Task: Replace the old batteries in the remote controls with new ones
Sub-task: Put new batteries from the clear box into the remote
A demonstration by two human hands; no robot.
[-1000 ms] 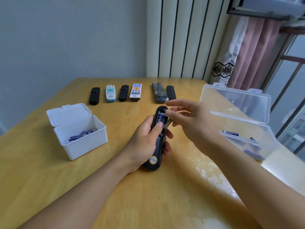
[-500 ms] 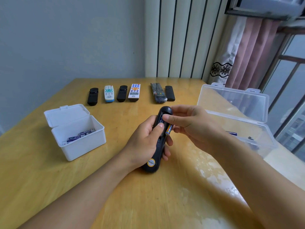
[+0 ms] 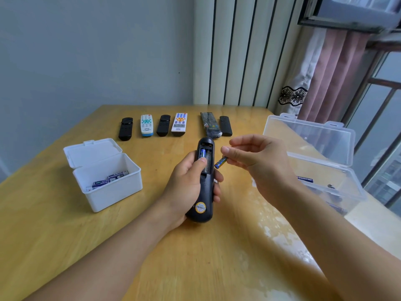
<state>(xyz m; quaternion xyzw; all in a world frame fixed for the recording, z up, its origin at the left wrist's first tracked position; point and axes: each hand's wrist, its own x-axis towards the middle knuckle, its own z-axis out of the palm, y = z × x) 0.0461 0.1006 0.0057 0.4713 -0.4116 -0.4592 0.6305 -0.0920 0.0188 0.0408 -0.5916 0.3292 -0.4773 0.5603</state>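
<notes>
A wooden desk (image 3: pixel 65 224) fills the view. At its right edge sits a clear plastic box (image 3: pixel 329 181) with its hinged lid standing open; a few batteries (image 3: pixel 304 179) lie inside, their number hard to tell through the plastic. Toward the left edge sits a smaller white box (image 3: pixel 108 181), lid also flipped open, holding several dark-labelled batteries (image 3: pixel 110 179) heaped at the bottom. Along the far edge, six remote controls (image 3: pixel 175 126) lie in a row, four black and two white. Near the desk's middle, the left hand (image 3: pixel 186 190) grips a black remote (image 3: pixel 204 183) held back side up, battery bay uncovered, fingers wrapped round it and thumb resting on one blue battery (image 3: pixel 202 153) seated in the bay. Just beside it, the right hand (image 3: pixel 258 159) pinches a second blue battery (image 3: pixel 221 162) between its fingers, clear of the remote.
</notes>
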